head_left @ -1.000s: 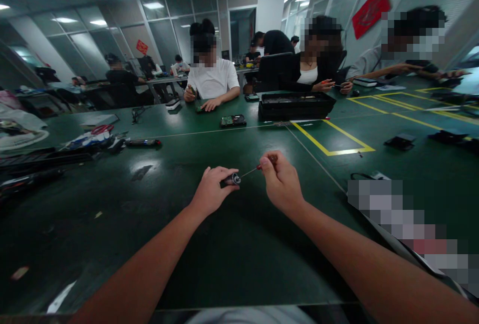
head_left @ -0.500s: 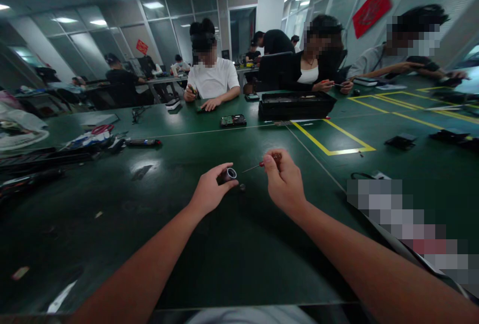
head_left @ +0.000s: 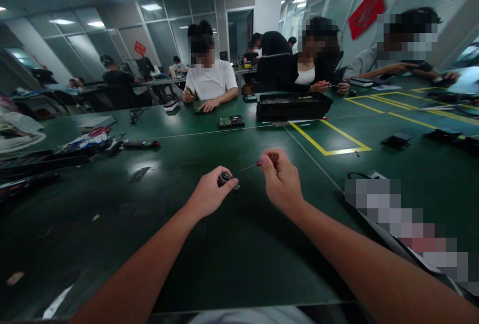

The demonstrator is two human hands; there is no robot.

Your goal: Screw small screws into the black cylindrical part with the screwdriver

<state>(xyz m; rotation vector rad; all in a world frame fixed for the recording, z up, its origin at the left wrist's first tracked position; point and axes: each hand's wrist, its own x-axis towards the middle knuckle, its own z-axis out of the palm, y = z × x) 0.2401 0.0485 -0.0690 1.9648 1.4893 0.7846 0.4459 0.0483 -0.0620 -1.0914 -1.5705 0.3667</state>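
Note:
My left hand (head_left: 209, 192) is closed around a small dark cylinder (head_left: 223, 179) with a round, ringed end, pinched between thumb and fingers. Just beyond the thumb, a tiny dark metallic piece (head_left: 236, 187) lies on the green table. To the right, my right hand (head_left: 280, 177) grips a screwdriver (head_left: 258, 164) by its reddish handle. Its thin shaft points left toward the cylinder, with a gap between them. My fingers cover part of the handle and most of the cylinder's body.
Across the green table (head_left: 209, 274) sit a circuit-board device (head_left: 231, 121) and a long black housing (head_left: 294, 106). Tools and a red-handled item (head_left: 100, 131) lie at left. A pale sheet (head_left: 396, 234) rests at right. Several people work opposite.
My left hand has turned the cylinder, so its ringed end faces less toward the camera. The right hand holds the screwdriver almost as before. The whole view has shifted slightly.

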